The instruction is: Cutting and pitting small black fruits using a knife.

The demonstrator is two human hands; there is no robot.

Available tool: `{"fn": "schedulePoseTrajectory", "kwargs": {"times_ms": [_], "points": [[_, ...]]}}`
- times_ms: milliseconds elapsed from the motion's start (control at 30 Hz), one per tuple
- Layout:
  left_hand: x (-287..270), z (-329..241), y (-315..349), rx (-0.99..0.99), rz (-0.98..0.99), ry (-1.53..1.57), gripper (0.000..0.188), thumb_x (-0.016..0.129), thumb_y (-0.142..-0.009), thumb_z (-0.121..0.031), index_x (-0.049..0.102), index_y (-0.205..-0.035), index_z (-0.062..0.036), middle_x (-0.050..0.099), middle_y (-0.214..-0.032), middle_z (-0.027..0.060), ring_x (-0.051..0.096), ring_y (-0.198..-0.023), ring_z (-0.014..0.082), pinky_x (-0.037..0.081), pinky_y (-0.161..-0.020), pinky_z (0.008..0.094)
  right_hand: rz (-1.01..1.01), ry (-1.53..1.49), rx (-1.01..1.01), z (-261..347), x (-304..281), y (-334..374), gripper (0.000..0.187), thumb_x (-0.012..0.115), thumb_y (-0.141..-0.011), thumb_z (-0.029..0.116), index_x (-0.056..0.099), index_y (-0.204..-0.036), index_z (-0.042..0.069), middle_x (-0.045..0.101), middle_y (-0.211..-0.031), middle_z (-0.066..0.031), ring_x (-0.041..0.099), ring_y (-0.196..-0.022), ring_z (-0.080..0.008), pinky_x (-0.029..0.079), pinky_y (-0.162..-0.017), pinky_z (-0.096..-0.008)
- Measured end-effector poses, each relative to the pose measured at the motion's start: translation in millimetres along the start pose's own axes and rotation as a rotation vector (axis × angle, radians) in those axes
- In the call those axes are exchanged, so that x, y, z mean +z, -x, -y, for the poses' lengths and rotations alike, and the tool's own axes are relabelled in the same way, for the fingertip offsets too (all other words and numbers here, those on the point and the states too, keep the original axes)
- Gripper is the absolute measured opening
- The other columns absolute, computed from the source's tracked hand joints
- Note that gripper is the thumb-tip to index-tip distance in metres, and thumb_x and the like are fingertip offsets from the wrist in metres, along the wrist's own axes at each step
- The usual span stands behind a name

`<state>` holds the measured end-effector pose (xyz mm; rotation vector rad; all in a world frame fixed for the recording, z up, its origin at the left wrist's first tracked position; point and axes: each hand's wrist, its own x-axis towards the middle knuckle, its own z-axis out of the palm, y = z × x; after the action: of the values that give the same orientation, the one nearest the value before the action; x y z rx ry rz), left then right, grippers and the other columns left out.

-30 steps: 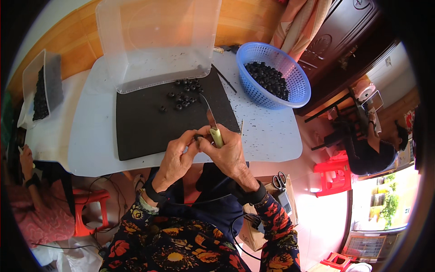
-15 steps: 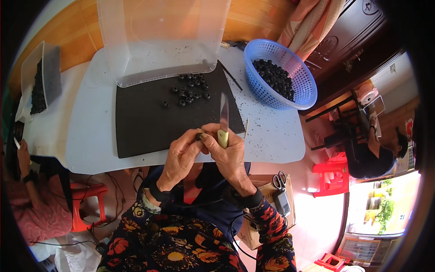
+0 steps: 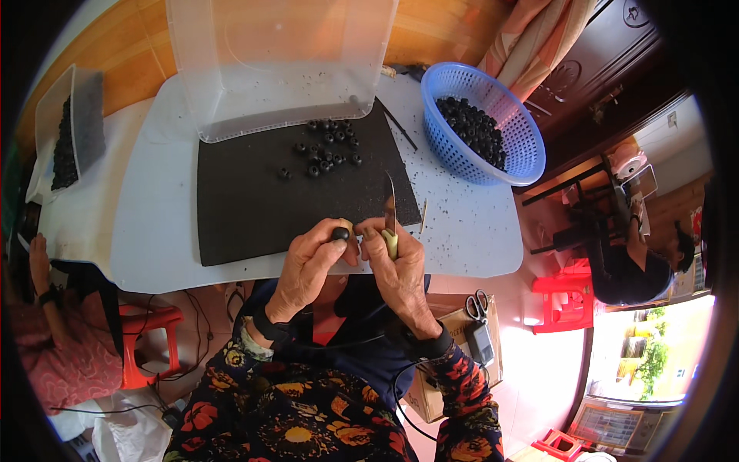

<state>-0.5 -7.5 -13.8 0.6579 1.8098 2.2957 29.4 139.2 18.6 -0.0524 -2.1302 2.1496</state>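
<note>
My left hand [image 3: 304, 269] is closed, pinching a small black ball-shaped piece [image 3: 340, 233] between thumb and fingers at the near edge of the black mat [image 3: 246, 208]. Close beside it, my right hand [image 3: 399, 269] grips a knife [image 3: 390, 240] by its pale yellow-green handle. The narrow blade points away from me over the mat and is clear of the black piece. Farther back on the mat lie several similar black pieces [image 3: 314, 171], some showing a hole.
A clear plastic bin [image 3: 285, 77] lies on its side behind the mat. At right stands a blue basket [image 3: 481, 171] of black pieces; a thin dark rod [image 3: 399, 127] and black crumbs lie near it. Another clear container [image 3: 88, 127] is at far left. A co-worker's hand [image 3: 40, 266] shows at left.
My hands have drawn apart, and the black piece now shows more fully in the left one. The knife has moved slightly right and its blade has turned, looking narrower and darker.
</note>
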Motion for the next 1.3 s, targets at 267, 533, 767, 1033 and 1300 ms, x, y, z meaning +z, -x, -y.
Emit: {"fn": "schedulePoseTrajectory", "kwargs": {"times_ms": [267,533,767,1033,1300], "points": [[-3.7,0.9,1.1,-0.105,0.058,0.16,0.02,0.045,-0.091,-0.012,0.057,-0.101,0.0008,0.06,-0.08,0.0042,0.054,-0.076,0.0102,0.042,-0.075,0.0252,0.072,0.636,-0.223,3.2,-19.3,11.0,0.014,0.066,-0.086,0.014,0.056,-0.084,0.004,0.063,-0.07,-0.0142,0.062,-0.06,-0.0318,0.047,-0.053,-0.0354],[3.5,-3.8,1.1,-0.063,-0.003,-0.098,0.021,0.047,-0.09,-0.016,0.057,-0.098,0.0006,0.057,-0.08,0.0039,0.049,-0.073,0.0116,0.042,-0.071,0.0263,0.141,0.806,-0.354,2.0,-21.1,11.5,0.024,0.071,-0.081,0.019,0.051,-0.083,0.006,0.059,-0.067,-0.0117,0.06,-0.059,-0.0345,0.046,-0.051,-0.0407],[2.1,-3.9,3.0,-0.061,0.038,-0.097,0.022,0.047,-0.088,-0.017,0.057,-0.095,0.0015,0.053,-0.075,0.0027,0.046,-0.07,0.0097,0.041,-0.066,0.0258,0.159,0.811,-0.367,2.0,-22.1,10.7,0.024,0.071,-0.081,0.02,0.052,-0.085,0.006,0.06,-0.071,-0.0105,0.06,-0.061,-0.0337,0.047,-0.052,-0.0401],[6.2,-5.3,2.9,-0.121,0.034,-0.045,0.023,0.046,-0.087,-0.017,0.058,-0.093,0.0017,0.051,-0.071,0.003,0.046,-0.067,0.0094,0.039,-0.063,0.0254,0.171,0.804,-0.365,4.2,-24.3,8.9,0.022,0.07,-0.082,0.023,0.057,-0.089,0.007,0.062,-0.07,-0.011,0.062,-0.061,-0.0329,0.048,-0.052,-0.039],[5.0,-2.8,2.2,-0.183,0.117,0.069,0.027,0.044,-0.088,-0.021,0.058,-0.091,0.0012,0.053,-0.069,0.0036,0.047,-0.066,0.0101,0.037,-0.062,0.0245,0.222,0.859,-0.356,3.7,-30.8,3.5,0.023,0.07,-0.079,0.026,0.059,-0.085,0.007,0.063,-0.072,-0.009,0.063,-0.065,-0.0318,0.049,-0.055,-0.0387]]}}
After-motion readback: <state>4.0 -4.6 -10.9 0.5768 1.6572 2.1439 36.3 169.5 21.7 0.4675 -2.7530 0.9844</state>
